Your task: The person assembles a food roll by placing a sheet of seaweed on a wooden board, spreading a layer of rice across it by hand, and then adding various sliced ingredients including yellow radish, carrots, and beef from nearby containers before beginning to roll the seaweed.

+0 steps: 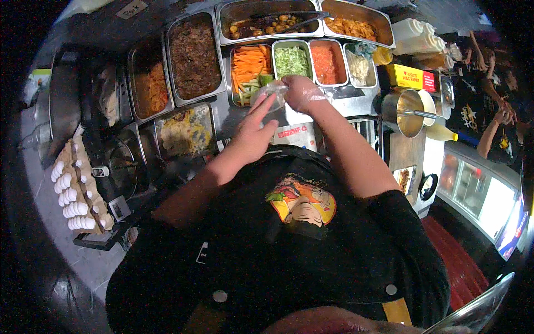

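Observation:
Stretched fingers on my left hand [257,136] reach into a thin, clear plastic sheet [273,94] that looks like a disposable glove. My right hand [300,92] is closed on that plastic, its fingertips partly hidden. More clear film shows around my right wrist, as if that hand wears a glove. Both hands are over the front edge of the food pans. Just beyond them are a pan of carrot sticks [250,60] with cucumber pieces [255,83], a pan of shredded green vegetable [292,60] and a pan of diced red food [327,62].
Pans of dark chopped meat [193,55] and orange food [151,92] stand left. Tongs [303,23] lie across a back pan. Egg trays [78,192] sit far left. Rightward are a wax paper box [409,78], a steel bowl with a whisk [403,114] and another person's arms [492,125].

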A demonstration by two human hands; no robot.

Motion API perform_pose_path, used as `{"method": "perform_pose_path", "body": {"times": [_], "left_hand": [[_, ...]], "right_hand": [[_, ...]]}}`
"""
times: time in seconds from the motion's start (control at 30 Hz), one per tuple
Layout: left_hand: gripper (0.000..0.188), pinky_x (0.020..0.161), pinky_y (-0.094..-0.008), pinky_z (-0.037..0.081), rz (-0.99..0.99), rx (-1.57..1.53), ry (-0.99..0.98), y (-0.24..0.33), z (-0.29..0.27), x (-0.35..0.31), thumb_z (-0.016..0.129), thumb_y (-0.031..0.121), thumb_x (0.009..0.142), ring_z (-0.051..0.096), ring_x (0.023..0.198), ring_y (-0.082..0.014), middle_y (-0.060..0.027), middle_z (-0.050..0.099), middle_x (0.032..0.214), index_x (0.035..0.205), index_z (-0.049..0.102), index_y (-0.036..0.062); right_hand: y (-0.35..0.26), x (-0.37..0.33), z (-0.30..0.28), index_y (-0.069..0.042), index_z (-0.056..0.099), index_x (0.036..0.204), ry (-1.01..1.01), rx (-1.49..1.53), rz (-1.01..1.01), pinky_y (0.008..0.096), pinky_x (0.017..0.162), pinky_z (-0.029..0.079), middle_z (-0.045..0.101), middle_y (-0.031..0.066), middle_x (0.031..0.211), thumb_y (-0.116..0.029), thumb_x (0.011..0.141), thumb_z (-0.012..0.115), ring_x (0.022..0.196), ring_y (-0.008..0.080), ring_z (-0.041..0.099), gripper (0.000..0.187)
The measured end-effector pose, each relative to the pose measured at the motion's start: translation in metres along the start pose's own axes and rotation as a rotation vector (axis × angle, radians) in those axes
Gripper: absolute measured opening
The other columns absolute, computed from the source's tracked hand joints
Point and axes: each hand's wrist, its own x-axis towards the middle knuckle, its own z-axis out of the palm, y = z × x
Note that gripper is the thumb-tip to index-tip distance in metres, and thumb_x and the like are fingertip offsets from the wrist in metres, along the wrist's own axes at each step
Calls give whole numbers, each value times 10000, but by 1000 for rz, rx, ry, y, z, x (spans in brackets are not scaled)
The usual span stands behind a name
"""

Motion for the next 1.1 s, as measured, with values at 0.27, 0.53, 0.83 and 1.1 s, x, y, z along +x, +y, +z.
{"method": "perform_pose_path", "body": {"times": [0.27,0.53,0.83,1.1], "left_hand": [[324,1189,-431,492,124,207,185,11,-43,14,692,40,969,632,1386,-350,-163,651,1473,1292,715,36],[817,1165,-415,521,-382,-326,155,-58,-11,102,678,10,926,666,1360,-311,-197,624,1533,1680,365,33],[771,1164,-412,527,-156,186,330,-89,-20,107,718,44,912,622,1436,-343,-217,625,1531,1636,455,26],[403,904,-385,578,155,172,25,28,22,65,926,317,901,685,1018,-253,-103,662,1149,1130,700,74]], "right_hand": [[8,91,-9,-51,796,1288,25,-45,98,492,1034,590,771,283,1267,-279,971,723,1174,449,758,398],[-27,91,-5,13,718,1355,0,-23,-1,503,1040,572,762,300,1291,-433,938,827,1225,449,741,620],[17,45,-21,-72,734,1305,-33,674,131,447,955,569,775,121,1192,-490,1001,775,1062,262,731,518],[32,30,-1,-58,671,1292,391,1686,289,468,1015,523,726,135,1160,-493,1097,640,1101,313,686,478]]}}
